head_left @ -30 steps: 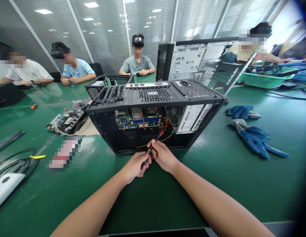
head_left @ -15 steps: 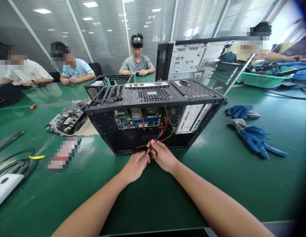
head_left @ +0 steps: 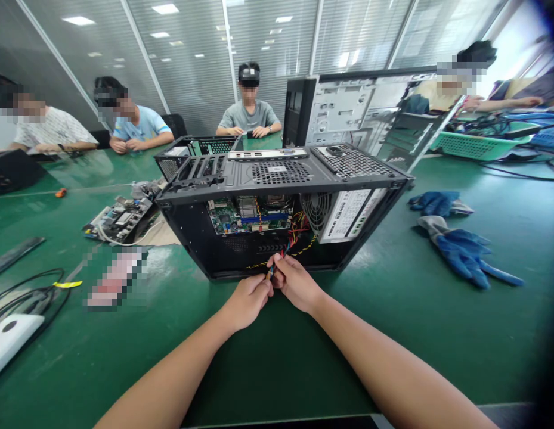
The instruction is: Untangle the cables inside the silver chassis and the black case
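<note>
My left hand (head_left: 252, 298) and my right hand (head_left: 294, 280) meet in front of an open black computer case (head_left: 348, 170), both pinching a bundle of coloured cables (head_left: 271, 272). Their fingers hide most of the held part. From there the wires (head_left: 294, 238), red, yellow, blue and black, run up into the case toward the power supply (head_left: 348, 217) at its right. Deeper inside sits a green motherboard (head_left: 232, 219) with a blue slot and a fan. The case lies with its rear panel facing up and its open side toward me.
Blue work gloves (head_left: 460, 250) lie at the right. At the left are a loose circuit board assembly (head_left: 122, 217), a blurred-out pink item (head_left: 115, 277), black cables (head_left: 44, 286) and a white device (head_left: 12, 339). Behind stand another case (head_left: 339, 107) and a green basket (head_left: 482, 146). Several people sit around the table.
Almost nothing differs: both hands keep their pinch on the cables at the case's front edge, and the view has shifted very slightly.
</note>
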A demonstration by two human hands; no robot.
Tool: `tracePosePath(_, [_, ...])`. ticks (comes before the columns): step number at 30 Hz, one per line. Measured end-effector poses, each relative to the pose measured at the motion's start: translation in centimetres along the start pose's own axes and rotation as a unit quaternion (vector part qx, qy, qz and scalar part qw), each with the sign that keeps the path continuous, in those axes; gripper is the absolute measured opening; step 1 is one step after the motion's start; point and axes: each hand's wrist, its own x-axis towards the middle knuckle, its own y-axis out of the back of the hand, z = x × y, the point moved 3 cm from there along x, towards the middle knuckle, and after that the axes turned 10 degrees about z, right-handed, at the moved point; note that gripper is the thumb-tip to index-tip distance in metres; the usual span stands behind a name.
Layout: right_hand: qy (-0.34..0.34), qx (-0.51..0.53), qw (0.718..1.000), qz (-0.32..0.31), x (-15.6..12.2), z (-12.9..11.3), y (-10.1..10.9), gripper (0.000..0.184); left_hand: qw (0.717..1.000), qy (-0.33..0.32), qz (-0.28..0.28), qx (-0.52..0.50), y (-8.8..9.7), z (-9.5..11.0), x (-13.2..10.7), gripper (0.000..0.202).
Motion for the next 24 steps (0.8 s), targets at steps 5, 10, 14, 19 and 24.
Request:
tracePosePath(5, [-0.002, 0.001, 1.000, 0.003, 0.02, 0.07, -0.01, 0.036, 1.000, -0.005, 0.001, -0.003, 0.02, -0.06, 0.04, 0.027])
tracePosePath(10, [-0.001, 0.000, 1.000, 0.003, 0.00, 0.07, -0.01, 0.037, 1.000, -0.011, -0.002, 0.001, 0.04, -0.27, 0.11, 0.028])
tracePosePath(14, [0.001, 0.000, 1.000, 0.002, -0.06, 0.01, -0.01, 0.037, 1.000, -0.015, 0.001, 0.006, 0.06, -0.34, 0.16, 0.028])
tracePosePath(19, [0.004, -0.002, 1.000, 0.004, -0.19, -0.14, -0.14, 0.037, 1.000, -0.022, 0.002, 0.013, 0.02, -0.34, 0.13, 0.029])
tracePosePath(24, [0.003, -0.002, 1.000, 0.005, -0.14, -0.07, -0.13, 0.037, 1.000, -0.017, 0.004, 0.009, -0.01, -0.23, 0.04, 0.028])
